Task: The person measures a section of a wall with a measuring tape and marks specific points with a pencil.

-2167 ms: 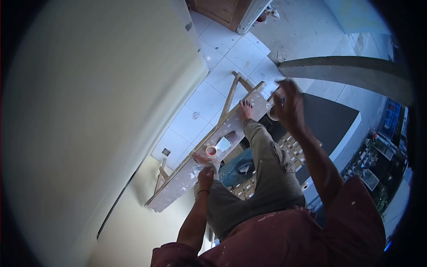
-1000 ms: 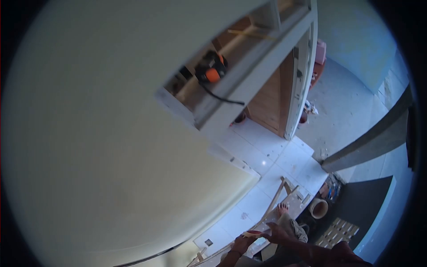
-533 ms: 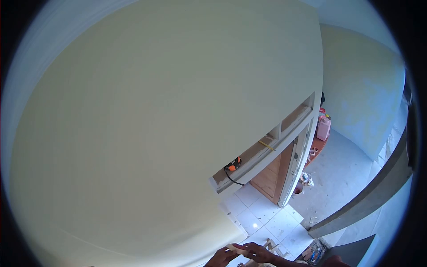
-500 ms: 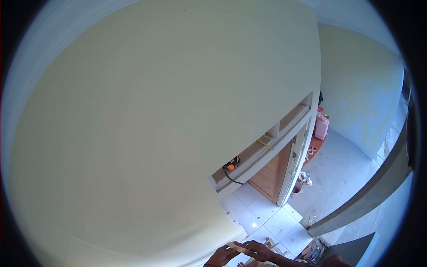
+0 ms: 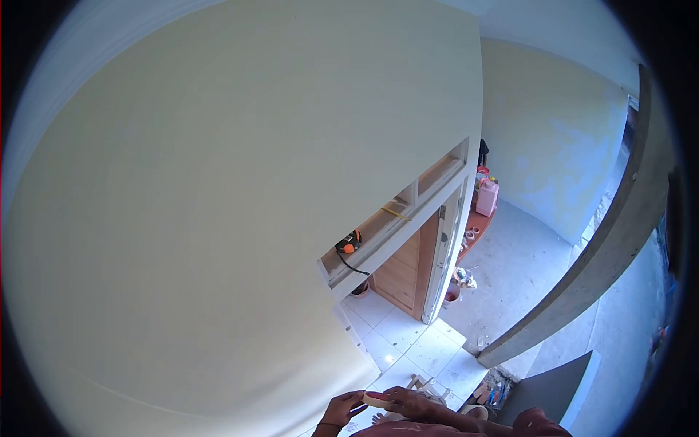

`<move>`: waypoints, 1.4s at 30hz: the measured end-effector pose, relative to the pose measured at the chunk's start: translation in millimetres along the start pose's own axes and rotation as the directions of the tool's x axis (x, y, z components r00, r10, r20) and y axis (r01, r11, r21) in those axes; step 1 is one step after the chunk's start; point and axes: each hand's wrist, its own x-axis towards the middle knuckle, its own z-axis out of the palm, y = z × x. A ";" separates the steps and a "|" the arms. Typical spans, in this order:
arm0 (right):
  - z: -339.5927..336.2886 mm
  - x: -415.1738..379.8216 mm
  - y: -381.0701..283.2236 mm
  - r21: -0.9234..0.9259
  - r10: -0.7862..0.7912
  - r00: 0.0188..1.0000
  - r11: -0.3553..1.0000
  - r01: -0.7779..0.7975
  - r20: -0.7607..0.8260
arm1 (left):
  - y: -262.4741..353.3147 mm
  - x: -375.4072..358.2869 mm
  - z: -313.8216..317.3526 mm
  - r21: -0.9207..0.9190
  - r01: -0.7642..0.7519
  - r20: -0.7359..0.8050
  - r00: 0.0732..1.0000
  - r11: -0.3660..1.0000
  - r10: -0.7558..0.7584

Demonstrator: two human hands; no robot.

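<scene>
A pale cream ring-shaped roll with a red patch (image 5: pixel 375 402) is held near 6 o'clock, close to the bottom edge of the view. It is grasped from both sides: its left end by the fingers of the left hand (image 5: pixel 344 409), which is ringed at the wrist by a dark band, and its right end by the fingers of the right hand (image 5: pixel 405 401), between 5 and 6 o'clock. The grip of each hand is closed on the roll; some fingertips are too small and dark to be made out. Part of a maroon garment (image 5: pixel 535 422) is seen at 5 o'clock.

Most of the left half is filled by a large, smooth, pale cream wall (image 5: pixel 204 189). Just below the centre, a black and orange device (image 5: pixel 349 243) is rested in a recessed ledge, its black cable hung over the edge; a thin yellow strip (image 5: pixel 397 213) is laid farther along. A brown wooden door (image 5: pixel 405 271) is seen between 4 and 5 o'clock, with white floor tiles (image 5: pixel 433 346) at 5. At about 3 o'clock, a pink plastic jug (image 5: pixel 488 199) is supported on a reddish-brown table (image 5: pixel 480 224). A curved grey concrete beam (image 5: pixel 575 291) is placed between 3 and 4 o'clock.
</scene>
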 end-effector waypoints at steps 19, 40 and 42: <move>-38.7 44.2 10.0 -0.106 0.232 0.889 0.973 -0.207 0.395 | -57.1 13.5 8.3 0.164 -0.314 -0.398 0.846 0.935 0.354; -21.3 61.8 56.0 -0.156 0.219 0.767 0.975 -0.155 0.604 | -61.6 -4.7 30.4 0.611 -0.289 -0.525 0.549 0.737 0.651; -26.1 60.5 43.4 -0.158 0.156 0.780 0.985 -0.073 0.606 | -60.8 -5.6 32.1 0.644 -0.275 -0.511 0.539 0.714 0.670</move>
